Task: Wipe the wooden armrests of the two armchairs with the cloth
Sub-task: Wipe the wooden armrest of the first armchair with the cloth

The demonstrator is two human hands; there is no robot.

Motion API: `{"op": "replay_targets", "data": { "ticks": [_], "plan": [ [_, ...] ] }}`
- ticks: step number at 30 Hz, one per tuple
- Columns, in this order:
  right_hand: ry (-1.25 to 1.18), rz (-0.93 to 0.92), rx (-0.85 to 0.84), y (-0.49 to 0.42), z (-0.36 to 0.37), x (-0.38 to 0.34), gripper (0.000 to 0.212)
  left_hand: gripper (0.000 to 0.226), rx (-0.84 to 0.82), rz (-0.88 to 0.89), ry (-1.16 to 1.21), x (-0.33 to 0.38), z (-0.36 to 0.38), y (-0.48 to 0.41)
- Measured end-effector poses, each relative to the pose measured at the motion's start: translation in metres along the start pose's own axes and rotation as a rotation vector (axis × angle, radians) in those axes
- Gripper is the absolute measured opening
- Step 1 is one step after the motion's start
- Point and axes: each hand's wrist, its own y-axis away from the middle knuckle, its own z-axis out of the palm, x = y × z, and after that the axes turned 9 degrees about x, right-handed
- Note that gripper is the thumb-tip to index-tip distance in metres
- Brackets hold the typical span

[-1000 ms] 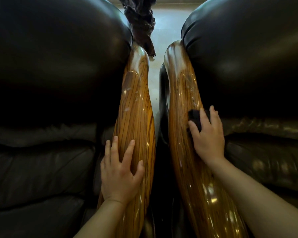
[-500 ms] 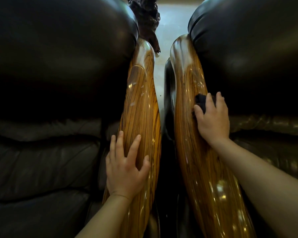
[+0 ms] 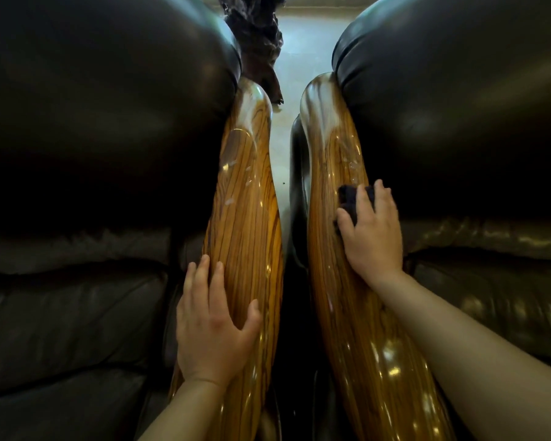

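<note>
Rt hand (image 3: 371,237) presses dark cloth (image 3: 350,198) onto rt wooden armrest (image 3: 347,297); lt hand (image 3: 212,326), fingers spread, empty, flat on lt armrest (image 3: 245,218).

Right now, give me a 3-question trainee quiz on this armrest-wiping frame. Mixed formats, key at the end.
1. True or false: the cloth is under the left hand.
2. Multiple choice: the left hand rests on (A) a leather seat cushion, (B) the left armrest, (C) the floor.
3. Fill in: the right hand presses the dark cloth against the ____ armrest.

Key: 1 false; 2 B; 3 right.
</note>
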Motion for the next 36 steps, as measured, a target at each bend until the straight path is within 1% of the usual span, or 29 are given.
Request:
{"op": "replay_targets", "data": {
  "ticks": [3,4,5,6,9,10,11,13,15,17,19,22,23,24,26,29,30,31,32,35,36],
  "plan": [
    [0.016,-0.225,-0.067,0.043,-0.009,0.016,0.069,0.079,-0.010,0.000,0.005,0.001,-0.001,-0.001],
    [0.017,-0.267,-0.099,0.052,-0.012,0.024,0.068,0.079,-0.013,-0.001,0.000,0.001,-0.001,-0.001],
    [0.012,-0.266,-0.114,0.052,-0.013,0.033,0.068,0.079,-0.020,-0.002,-0.007,0.001,-0.001,-0.001],
    [0.005,-0.210,-0.108,0.043,-0.012,0.036,0.067,0.078,-0.030,-0.001,-0.010,0.002,-0.002,-0.002],
    [-0.038,0.103,-0.047,-0.005,-0.005,0.014,0.068,0.077,-0.049,0.033,-0.039,0.006,-0.003,-0.004],
    [-0.019,0.137,-0.043,-0.016,-0.003,0.002,0.068,0.078,-0.063,0.053,-0.062,0.007,-0.004,-0.004],
    [0.014,0.108,-0.037,-0.020,-0.001,-0.007,0.068,0.079,-0.078,0.068,-0.078,0.008,-0.005,-0.005],
    [0.034,-0.056,-0.040,-0.009,0.000,-0.012,0.068,0.081,-0.103,0.097,-0.080,0.008,-0.006,-0.009],
    [0.021,-0.199,-0.065,0.019,-0.006,0.002,0.067,0.080,-0.120,0.182,-0.062,0.011,-0.005,-0.017],
    [-0.001,-0.234,-0.085,0.040,-0.013,0.022,0.065,0.079,-0.112,0.265,-0.040,0.017,-0.005,-0.029],
    [-0.018,-0.152,-0.078,0.031,-0.012,0.034,0.067,0.077,-0.096,0.293,-0.019,0.021,-0.004,-0.036],
    [-0.053,0.103,-0.032,-0.013,-0.002,0.018,0.069,0.074,-0.070,0.262,0.031,0.018,-0.001,-0.036],
    [-0.056,0.153,-0.028,-0.027,0.000,0.009,0.069,0.073,-0.070,0.257,0.033,0.017,0.000,-0.035],
    [-0.032,0.153,-0.029,-0.035,0.003,0.000,0.069,0.073,-0.069,0.256,0.031,0.016,0.000,-0.035],
    [0.022,0.040,-0.034,-0.031,0.003,-0.006,0.067,0.073,-0.075,0.263,0.033,0.017,-0.001,-0.035],
    [0.030,-0.217,-0.087,0.010,-0.010,0.006,0.066,0.071,-0.084,0.266,0.055,0.019,-0.006,-0.037],
    [0.032,-0.277,-0.113,0.021,-0.013,0.013,0.066,0.071,-0.086,0.265,0.060,0.020,-0.007,-0.038],
    [0.032,-0.296,-0.125,0.025,-0.015,0.022,0.065,0.070,-0.092,0.265,0.065,0.020,-0.006,-0.038],
    [0.027,-0.261,-0.126,0.020,-0.014,0.026,0.065,0.070,-0.095,0.266,0.067,0.019,-0.006,-0.038],
    [-0.012,0.011,-0.080,-0.018,-0.003,0.012,0.065,0.071,-0.097,0.264,0.056,0.018,-0.005,-0.038],
    [-0.018,0.074,-0.067,-0.034,0.002,0.002,0.065,0.071,-0.098,0.265,0.052,0.018,-0.005,-0.038]
  ]
}}
